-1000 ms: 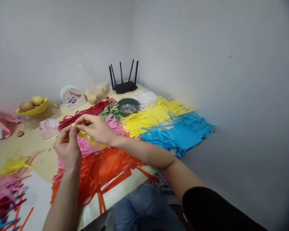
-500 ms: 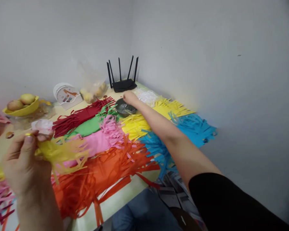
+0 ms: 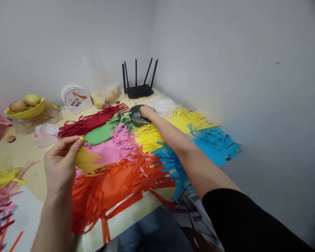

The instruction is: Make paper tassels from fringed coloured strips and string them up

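Note:
A yellow fringed paper tassel (image 3: 88, 161) hangs from my left hand (image 3: 61, 162), its top pinched between thumb and fingers above the pink and orange paper. My right hand (image 3: 147, 112) reaches across into a small dark bowl (image 3: 134, 119) at the back of the table. Its fingers are drawn together and point down inside the rim; whatever they hold is hidden. Clear, shiny contents show in the bowl. Around it lie fringed papers: dark red (image 3: 94, 122), green (image 3: 99, 134), pink (image 3: 107, 150), orange (image 3: 115, 182), yellow (image 3: 180, 122) and blue (image 3: 212, 145).
Behind the bowl stands a black router (image 3: 140, 91) with upright antennas, and white strips (image 3: 165, 106) lie beside it. At back left are a yellow fruit bowl (image 3: 26, 112), a giraffe-print holder (image 3: 78, 103) and a plastic bag (image 3: 105, 91). More fringed pieces (image 3: 5, 178) lie at left. A wall borders the right.
My right hand has lowered from above the bowl's rim into it. My left hand has moved right and slightly up with the yellow tassel. The view has shifted slightly.

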`<state>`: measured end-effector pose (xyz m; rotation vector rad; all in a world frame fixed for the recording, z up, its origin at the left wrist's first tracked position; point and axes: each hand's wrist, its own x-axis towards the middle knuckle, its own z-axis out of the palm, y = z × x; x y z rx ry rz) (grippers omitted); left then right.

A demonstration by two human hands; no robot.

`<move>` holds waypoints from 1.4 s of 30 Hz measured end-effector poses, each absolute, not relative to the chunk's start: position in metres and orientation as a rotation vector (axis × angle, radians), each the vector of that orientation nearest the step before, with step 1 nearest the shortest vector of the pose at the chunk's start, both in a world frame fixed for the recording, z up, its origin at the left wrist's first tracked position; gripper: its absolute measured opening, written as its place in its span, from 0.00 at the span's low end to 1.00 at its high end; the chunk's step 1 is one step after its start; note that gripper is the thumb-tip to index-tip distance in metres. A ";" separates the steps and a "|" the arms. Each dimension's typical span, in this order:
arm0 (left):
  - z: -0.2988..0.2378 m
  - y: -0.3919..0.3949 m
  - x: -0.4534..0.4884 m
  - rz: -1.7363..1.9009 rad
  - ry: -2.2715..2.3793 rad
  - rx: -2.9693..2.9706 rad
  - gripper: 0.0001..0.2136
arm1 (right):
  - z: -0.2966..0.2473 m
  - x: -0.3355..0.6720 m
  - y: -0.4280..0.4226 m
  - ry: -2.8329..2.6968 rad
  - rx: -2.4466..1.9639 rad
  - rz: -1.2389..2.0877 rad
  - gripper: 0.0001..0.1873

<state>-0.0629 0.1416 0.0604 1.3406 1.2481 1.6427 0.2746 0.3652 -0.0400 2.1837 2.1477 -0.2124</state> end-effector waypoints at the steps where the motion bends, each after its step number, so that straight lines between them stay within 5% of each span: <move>1: 0.061 0.142 -0.062 1.630 1.240 1.340 0.07 | -0.040 0.273 0.365 2.156 2.185 -0.219 0.20; 12: 0.058 0.147 -0.062 1.586 1.286 1.438 0.09 | 0.018 0.254 0.312 2.621 2.328 -0.392 0.14; 14: 0.053 0.149 -0.060 1.541 1.255 1.470 0.09 | 0.028 0.224 0.283 2.891 2.186 -0.686 0.14; 18: 0.047 0.148 -0.054 1.484 1.193 1.519 0.10 | 0.038 0.159 0.213 3.137 1.355 -2.133 0.13; 23: 0.053 0.134 -0.051 1.481 1.178 1.629 0.10 | 0.044 0.123 0.167 2.866 1.064 -2.706 0.18; 42: 0.074 0.088 -0.060 1.460 1.261 1.856 0.06 | 0.045 0.108 0.126 2.525 0.931 -3.126 0.26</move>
